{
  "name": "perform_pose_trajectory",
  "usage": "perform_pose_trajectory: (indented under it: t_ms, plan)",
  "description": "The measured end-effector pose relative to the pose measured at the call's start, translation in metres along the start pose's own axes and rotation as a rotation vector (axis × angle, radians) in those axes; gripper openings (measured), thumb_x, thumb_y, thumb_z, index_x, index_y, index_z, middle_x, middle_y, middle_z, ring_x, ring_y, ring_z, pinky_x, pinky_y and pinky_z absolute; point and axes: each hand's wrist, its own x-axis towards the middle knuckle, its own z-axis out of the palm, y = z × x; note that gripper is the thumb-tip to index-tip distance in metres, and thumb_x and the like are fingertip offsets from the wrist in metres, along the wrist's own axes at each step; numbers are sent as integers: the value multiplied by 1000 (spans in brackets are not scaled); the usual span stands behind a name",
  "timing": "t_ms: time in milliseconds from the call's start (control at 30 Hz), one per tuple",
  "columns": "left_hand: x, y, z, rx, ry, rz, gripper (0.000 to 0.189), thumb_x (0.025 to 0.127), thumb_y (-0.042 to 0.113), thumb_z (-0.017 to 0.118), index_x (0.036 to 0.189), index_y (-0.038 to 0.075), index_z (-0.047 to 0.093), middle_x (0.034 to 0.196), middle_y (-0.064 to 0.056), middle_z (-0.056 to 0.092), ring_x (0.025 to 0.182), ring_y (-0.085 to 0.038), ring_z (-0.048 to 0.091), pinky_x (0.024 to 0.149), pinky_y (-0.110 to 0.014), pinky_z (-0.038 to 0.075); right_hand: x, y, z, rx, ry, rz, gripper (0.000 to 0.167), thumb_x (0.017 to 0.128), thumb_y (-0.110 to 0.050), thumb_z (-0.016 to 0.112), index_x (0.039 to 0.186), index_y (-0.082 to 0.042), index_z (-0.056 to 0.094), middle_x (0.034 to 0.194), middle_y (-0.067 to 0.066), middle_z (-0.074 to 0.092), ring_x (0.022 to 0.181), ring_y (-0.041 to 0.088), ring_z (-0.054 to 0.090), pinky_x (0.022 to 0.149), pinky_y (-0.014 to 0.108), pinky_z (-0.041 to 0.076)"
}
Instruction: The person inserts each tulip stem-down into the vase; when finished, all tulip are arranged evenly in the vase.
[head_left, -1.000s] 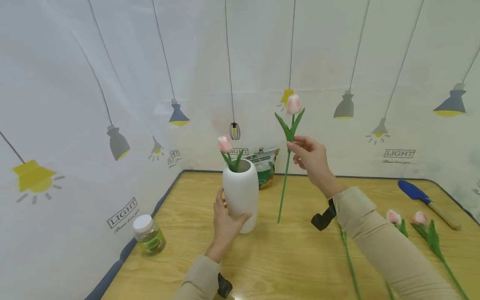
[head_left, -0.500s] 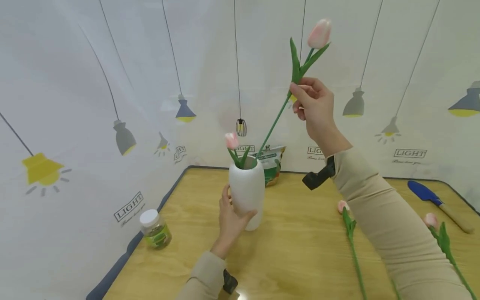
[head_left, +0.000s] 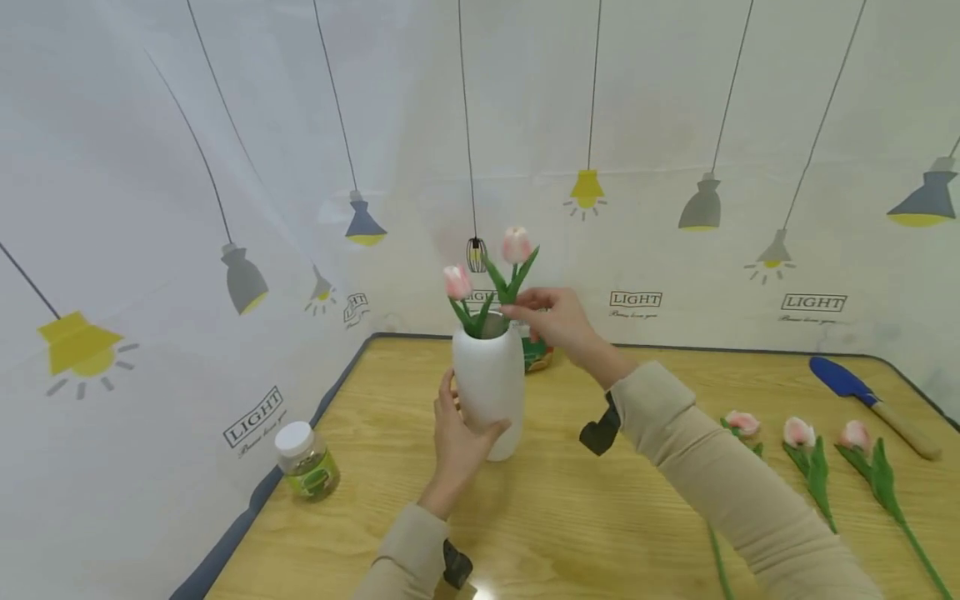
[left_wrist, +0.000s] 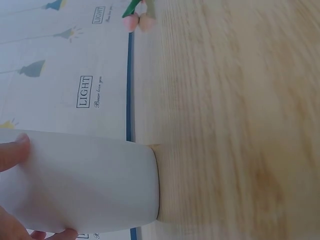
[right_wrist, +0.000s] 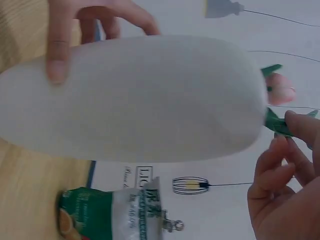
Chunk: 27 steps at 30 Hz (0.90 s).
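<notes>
A white vase (head_left: 489, 383) stands upright on the wooden table, and my left hand (head_left: 459, 437) grips its lower side, thumb in front. In its mouth a pink tulip (head_left: 457, 283) leans to the left. My right hand (head_left: 551, 317) pinches a second pink tulip (head_left: 516, 246) just below its leaves, at the right of the rim. That tulip's lower stem is hidden inside the vase. The right wrist view shows thumb and fingers on the green stem (right_wrist: 278, 123) beside the vase's mouth.
Three pink tulips (head_left: 799, 433) lie at the right, partly behind the sleeve. A blue trowel (head_left: 840, 379) is beyond them. A lidded jar (head_left: 307, 462) stands at the left. Behind the vase is a green and white pouch (right_wrist: 117, 212). A printed curtain (head_left: 660, 100) backs the table.
My right hand has brought the second tulip left over the vase, raised it, then lowered its stem inside. My left hand has kept its hold on the vase.
</notes>
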Motion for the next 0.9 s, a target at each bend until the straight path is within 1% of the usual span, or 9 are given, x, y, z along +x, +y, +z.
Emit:
perform_pose_trajectory:
  t_ms: [133,200,333,433,567,633,767,833,900]
  plan:
    - [0,0,0,7,-8,13,102,62,26,80,138,33,13,123,-11,39,112,-31,46,88,-48,44,-5,17,16,-8,27,38,39,79,-37,64,105,-9,63,105,11,59,93,21,53,71,31,49]
    - [0,1,0,10,-13,21,101,63,26,80,138,33,13,123,-11,39,112,-31,46,88,-48,44,-6,21,18,4,53,30,36,78,-37,64,104,-11,63,105,11,59,98,24,52,73,34,49]
    - [-1,1,0,4,0,19,101,63,26,80,139,32,14,123,-11,39,112,-31,46,88,-48,44,-7,22,17,7,49,19,37,78,-38,64,106,-14,62,104,11,56,92,23,52,67,31,50]
    - [-2,1,0,4,13,13,101,62,26,80,139,31,15,123,-11,40,112,-31,47,88,-47,44,-12,27,12,2,27,7,39,78,-39,63,109,-15,61,101,9,56,78,17,54,60,27,50]
    - [-2,2,3,15,17,34,101,61,24,81,138,30,16,121,-11,41,110,-30,48,88,-46,44,-27,48,-10,48,21,-19,41,78,-38,64,111,-13,61,87,4,58,52,10,46,49,24,45]
    - [-3,3,3,22,21,51,102,60,24,81,138,28,16,120,-12,42,109,-30,48,87,-45,45,-37,64,-28,86,17,-10,42,79,-37,64,112,-12,59,81,-1,57,46,9,41,45,25,40]
    - [-3,5,3,19,26,49,102,60,24,81,139,28,16,119,-12,42,109,-31,48,87,-45,46,-61,101,-65,67,28,75,48,80,-40,61,118,-11,54,76,-8,56,45,7,42,41,25,35]
    - [-4,6,1,20,26,33,102,60,24,81,139,28,16,120,-12,41,110,-31,47,87,-45,46,-73,123,-82,14,29,115,51,82,-41,59,121,-10,52,77,-9,57,46,8,46,39,25,36]
    - [-5,6,0,21,29,20,102,60,24,81,139,27,16,120,-12,41,111,-32,48,87,-46,46,-86,145,-96,-58,24,145,53,83,-42,57,123,-9,50,76,-5,58,47,12,48,38,27,37]
